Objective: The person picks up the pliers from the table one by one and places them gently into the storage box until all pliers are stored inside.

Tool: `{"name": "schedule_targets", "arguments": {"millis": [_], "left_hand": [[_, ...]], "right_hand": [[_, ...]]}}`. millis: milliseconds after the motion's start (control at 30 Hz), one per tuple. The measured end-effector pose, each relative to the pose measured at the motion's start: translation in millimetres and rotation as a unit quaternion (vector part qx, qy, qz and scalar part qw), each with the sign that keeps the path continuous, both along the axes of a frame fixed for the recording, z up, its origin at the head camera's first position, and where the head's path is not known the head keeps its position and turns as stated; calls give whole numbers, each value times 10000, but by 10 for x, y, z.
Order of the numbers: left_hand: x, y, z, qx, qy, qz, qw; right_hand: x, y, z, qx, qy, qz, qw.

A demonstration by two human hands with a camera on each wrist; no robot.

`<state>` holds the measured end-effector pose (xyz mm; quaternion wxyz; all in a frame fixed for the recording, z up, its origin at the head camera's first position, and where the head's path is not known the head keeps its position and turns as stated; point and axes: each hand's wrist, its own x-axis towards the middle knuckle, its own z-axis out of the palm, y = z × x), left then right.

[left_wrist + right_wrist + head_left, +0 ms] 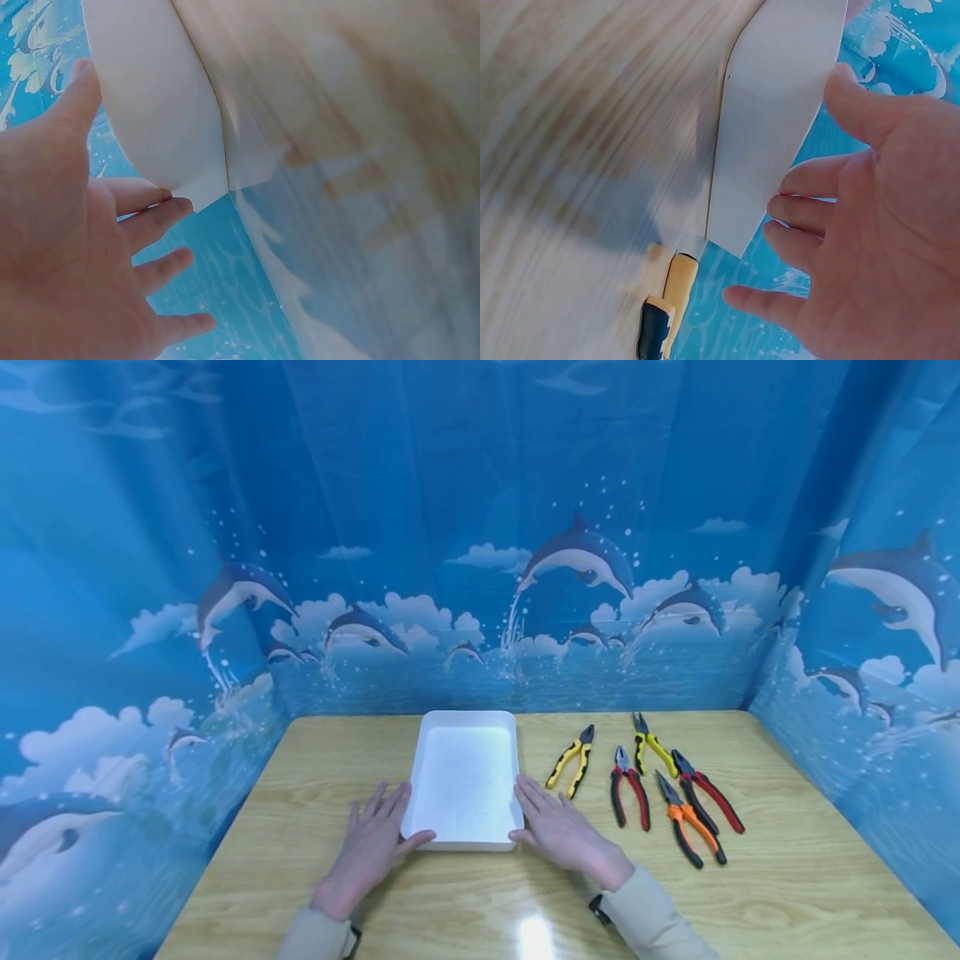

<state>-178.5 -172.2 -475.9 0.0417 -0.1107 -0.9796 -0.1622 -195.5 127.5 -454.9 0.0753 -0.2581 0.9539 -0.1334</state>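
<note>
A white rectangular tray (463,845) lies on the wooden table in the head view, with nothing in it. My left hand (372,837) touches its left side near the front corner, thumb at the front edge and fingers spread. Opposite it, my right hand (558,828) touches the right side the same way. The left wrist view shows the tray's outer wall (161,90) beside straight fingertips. In the right wrist view, the thumb and fingertips of the right hand (862,217) rest against the wall (772,112).
Right of the tray lie yellow-and-black pliers (572,762), red-and-black pliers (630,787), yellow long-nose pliers (651,746), orange long-nose pliers (688,820) and more red-handled pliers (708,792). A blue dolphin-print curtain (465,527) surrounds the table (442,902).
</note>
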Motion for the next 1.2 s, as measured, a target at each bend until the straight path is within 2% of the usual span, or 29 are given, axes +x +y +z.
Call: {"name": "schedule_targets", "arguments": {"millis": [1200], "left_hand": [[-39, 264, -27, -67, 166, -101, 9998]], "right_hand": [[9, 234, 23, -96, -148, -264, 9995]]}}
